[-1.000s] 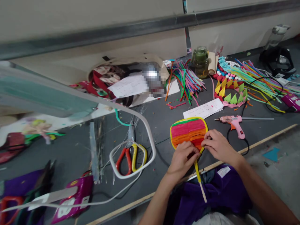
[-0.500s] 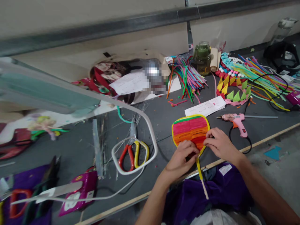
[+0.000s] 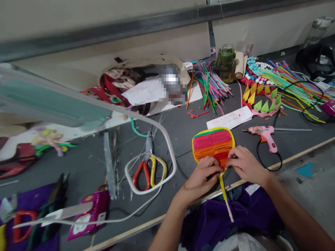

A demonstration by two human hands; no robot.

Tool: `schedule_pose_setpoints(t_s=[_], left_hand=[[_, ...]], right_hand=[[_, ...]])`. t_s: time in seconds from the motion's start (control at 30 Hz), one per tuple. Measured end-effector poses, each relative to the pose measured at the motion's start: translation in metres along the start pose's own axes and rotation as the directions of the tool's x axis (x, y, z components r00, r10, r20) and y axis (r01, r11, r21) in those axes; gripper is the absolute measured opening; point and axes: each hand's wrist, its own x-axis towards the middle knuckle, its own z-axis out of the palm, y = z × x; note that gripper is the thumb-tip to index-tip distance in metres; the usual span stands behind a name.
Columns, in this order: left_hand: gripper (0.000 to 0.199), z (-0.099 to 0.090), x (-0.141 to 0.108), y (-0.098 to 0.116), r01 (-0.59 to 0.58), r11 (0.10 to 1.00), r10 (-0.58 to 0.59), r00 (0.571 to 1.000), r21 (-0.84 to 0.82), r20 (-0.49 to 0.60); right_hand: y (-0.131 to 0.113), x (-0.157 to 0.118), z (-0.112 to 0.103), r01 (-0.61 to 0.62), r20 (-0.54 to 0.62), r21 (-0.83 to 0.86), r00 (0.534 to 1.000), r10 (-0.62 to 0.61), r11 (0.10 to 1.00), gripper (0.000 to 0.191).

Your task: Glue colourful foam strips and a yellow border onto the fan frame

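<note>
A round, striped hand fan [image 3: 213, 142] in green, pink, orange and red, with a fuzzy yellow rim, lies near the table's front edge. Its thin handle [image 3: 223, 188], wrapped in yellow with a pale bare end, sticks out over the edge toward me. My left hand [image 3: 205, 176] is closed on the fan's lower left side, close to where the handle joins. On the other side, my right hand [image 3: 245, 164] pinches the yellow rim at the lower right, just above the handle. The fingers cover part of the fan's lower edge.
Right of the fan lies a pink glue gun [image 3: 264, 134] with its cord. Behind are folded paper [image 3: 229, 118], bundled pipe cleaners [image 3: 211, 85], a paper crown [image 3: 261, 101] and a glass jar [image 3: 226, 64]. Red-and-yellow-handled scissors [image 3: 142, 174] lie left beneath a white loop [image 3: 170, 146].
My right hand has slid a little down and left along the fan's rim, nearer the handle. My left hand and the fan have hardly moved.
</note>
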Motion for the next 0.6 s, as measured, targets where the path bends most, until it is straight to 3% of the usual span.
schedule_pose_setpoints(t_s=[0.37, 0.6], left_hand=[[0.018, -0.009, 0.001, 0.000, 0.000, 0.995, 0.009, 0.996, -0.100, 0.084], [0.025, -0.009, 0.001, 0.000, -0.017, 0.995, 0.024, 0.997, -0.100, 0.071]], right_hand=[[-0.006, 0.001, -0.003, -0.040, 0.047, -0.022, 0.998, 0.041, 0.999, 0.023], [-0.011, 0.002, -0.003, -0.055, 0.058, -0.025, 0.997, 0.057, 0.998, 0.022]])
